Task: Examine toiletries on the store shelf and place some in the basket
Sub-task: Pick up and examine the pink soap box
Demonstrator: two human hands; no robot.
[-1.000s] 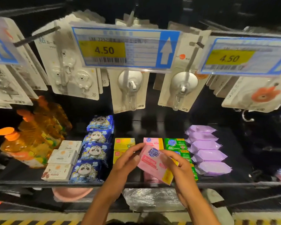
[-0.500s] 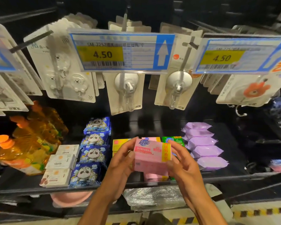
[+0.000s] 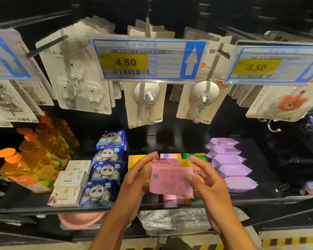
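**Pink pack held in both hands in front of the shelf**

The left hand (image 3: 134, 179) grips the left edge of a pink pack (image 3: 171, 177), fingers curled over its upper corner; the right hand (image 3: 208, 184) holds the right edge, its thumb lying on the near face and its fingers behind; the pack stands nearly upright between the two hands, off the shelf (image 3: 43, 208), its near face showing a small square code and faint print, with a yellow patch at the top right corner; just beyond the hands lie more pink packs (image 3: 170, 156) in a row, with yellow packs (image 3: 135, 158) beyond the left hand and green packs (image 3: 194, 156) beyond the right; further out from the right hand a row of purple packets (image 3: 229, 170) runs back along the shelf; out from the left hand sit blue panda packets (image 3: 105, 170), then white boxes (image 3: 70, 179), then orange bottles (image 3: 31, 168) with pump tops, well apart from the hand; above both hands hangs a price tag (image 3: 146, 60) reading 4.50, with carded suction hooks (image 3: 145, 101) just behind and below it; a second price tag (image 3: 271, 67), also 4.50, hangs above and out from the right hand
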